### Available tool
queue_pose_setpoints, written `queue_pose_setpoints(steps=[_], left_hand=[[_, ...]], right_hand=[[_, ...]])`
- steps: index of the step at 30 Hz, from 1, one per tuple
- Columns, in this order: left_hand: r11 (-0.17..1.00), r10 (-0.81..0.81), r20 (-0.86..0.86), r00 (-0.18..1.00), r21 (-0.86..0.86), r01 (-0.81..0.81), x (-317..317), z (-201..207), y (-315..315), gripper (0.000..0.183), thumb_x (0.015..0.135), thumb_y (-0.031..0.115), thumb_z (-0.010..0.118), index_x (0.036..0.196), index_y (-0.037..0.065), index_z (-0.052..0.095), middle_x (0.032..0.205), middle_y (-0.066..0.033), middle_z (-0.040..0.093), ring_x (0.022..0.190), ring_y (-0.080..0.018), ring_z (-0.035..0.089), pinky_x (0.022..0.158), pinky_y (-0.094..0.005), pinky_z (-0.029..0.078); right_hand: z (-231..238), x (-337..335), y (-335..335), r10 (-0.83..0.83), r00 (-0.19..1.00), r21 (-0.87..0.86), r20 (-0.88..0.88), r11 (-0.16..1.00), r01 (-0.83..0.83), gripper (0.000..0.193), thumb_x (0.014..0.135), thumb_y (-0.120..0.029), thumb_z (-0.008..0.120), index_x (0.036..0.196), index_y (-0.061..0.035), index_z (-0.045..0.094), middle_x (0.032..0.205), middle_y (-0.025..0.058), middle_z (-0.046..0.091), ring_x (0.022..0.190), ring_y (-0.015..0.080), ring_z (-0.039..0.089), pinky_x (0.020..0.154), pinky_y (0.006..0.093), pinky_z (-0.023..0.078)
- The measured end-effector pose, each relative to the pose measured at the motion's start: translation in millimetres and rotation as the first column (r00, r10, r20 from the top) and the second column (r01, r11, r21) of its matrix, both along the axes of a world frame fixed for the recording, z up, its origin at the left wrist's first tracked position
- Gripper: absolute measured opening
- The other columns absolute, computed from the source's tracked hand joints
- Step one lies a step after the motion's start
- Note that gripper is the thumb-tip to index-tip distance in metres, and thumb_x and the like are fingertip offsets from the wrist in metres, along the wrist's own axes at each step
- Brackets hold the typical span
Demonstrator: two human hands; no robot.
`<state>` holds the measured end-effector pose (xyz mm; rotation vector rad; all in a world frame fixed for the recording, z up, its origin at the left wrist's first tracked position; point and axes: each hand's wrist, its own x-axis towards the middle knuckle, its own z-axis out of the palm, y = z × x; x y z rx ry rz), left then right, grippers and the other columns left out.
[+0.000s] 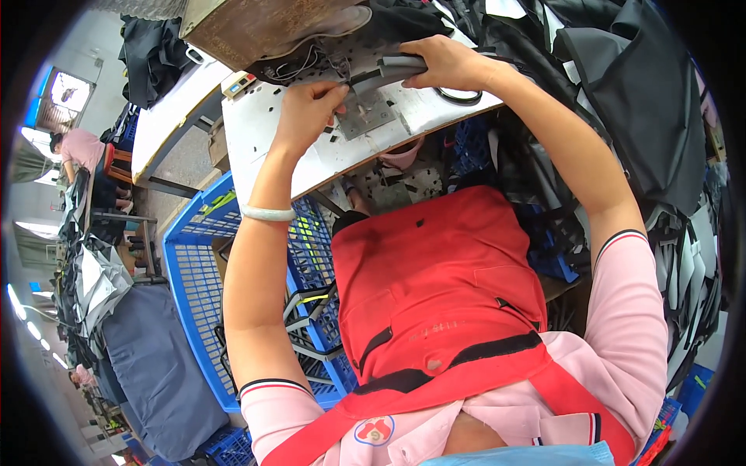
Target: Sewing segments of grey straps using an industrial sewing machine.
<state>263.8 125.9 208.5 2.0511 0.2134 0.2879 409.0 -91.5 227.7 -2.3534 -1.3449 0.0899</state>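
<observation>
At the machine on the white work table point(260, 136), my right hand point(451, 64) is closed around a small bundle of dark grey fabric strips point(395, 67). A narrow black strip point(364, 78) runs left from the bundle. At its left end my left hand point(307, 113) is closed, thumb and forefinger pinched together; its fingertips partly hide what they grip. Just below both hands lies a metal plate point(367, 116) set in the table top. The worn brown machine body point(252, 31) rises beyond my hands, and its working point is hard to make out.
Small black scraps point(332, 130) dot the table. A blue plastic basket point(194, 268) with black-framed pieces stands at my left. Black fabric point(637, 101) is heaped at the right. A pink bin point(402, 155) sits under the table. Another person point(81, 149) works far left.
</observation>
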Motion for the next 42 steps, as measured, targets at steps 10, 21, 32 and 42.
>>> queue_pose_setpoints(steps=[10,21,32,42], left_hand=[[0.974,0.105,0.075,0.992,0.192,-0.118,-9.8,-6.6,5.0,0.028,0.088,0.021,0.065,0.099,-0.004,0.07,0.076,-0.0092,0.068,0.069,-0.0121,0.062,0.063,-0.0281,0.049],[0.961,-0.206,-0.17,0.964,-0.219,0.167,-18.8,-24.3,-53.1,0.03,0.091,0.025,0.065,0.106,-0.001,0.068,0.091,-0.005,0.067,0.075,-0.0123,0.06,0.067,-0.0257,0.05],[0.944,-0.237,-0.316,0.919,-0.299,0.141,-66.4,-19.0,-19.9,0.024,0.095,0.024,0.059,0.1,0.001,0.066,0.079,-0.0029,0.066,0.063,-0.0083,0.056,0.059,-0.0221,0.045],[0.944,-0.102,-0.261,0.96,-0.329,0.011,-38.6,11.7,-15.3,0.019,0.091,0.017,0.063,0.095,-0.001,0.068,0.065,-0.0044,0.063,0.049,-0.0057,0.047,0.046,-0.0198,0.035]], right_hand=[[-15.7,-16.4,-9.1,-0.009,0.999,0.037,0.051,0.999,0.007,0.046,0.08,-0.031,0.069,0.12,-0.0115,0.059,0.104,0.0191,0.066,0.097,0.0371,0.063,0.085,0.0431,0.05],[-76.1,-130.2,26.7,0.523,0.846,-0.226,0.103,0.84,-0.492,0.021,0.079,-0.013,0.058,0.099,-0.0077,0.061,0.088,0.0149,0.064,0.084,0.0316,0.065,0.075,0.0425,0.053],[-14.7,-38.8,-38.4,0.149,0.976,-0.022,-0.159,0.988,-0.155,0.062,0.078,-0.027,0.073,0.13,-0.0054,0.047,0.098,0.0256,0.065,0.094,0.0394,0.062,0.083,0.0422,0.048],[3.1,-9.6,-37.7,0.091,0.991,0.001,-0.097,0.996,-0.092,0.068,0.075,-0.029,0.077,0.127,0.0058,0.051,0.11,0.0271,0.063,0.103,0.0354,0.063,0.093,0.037,0.047]])
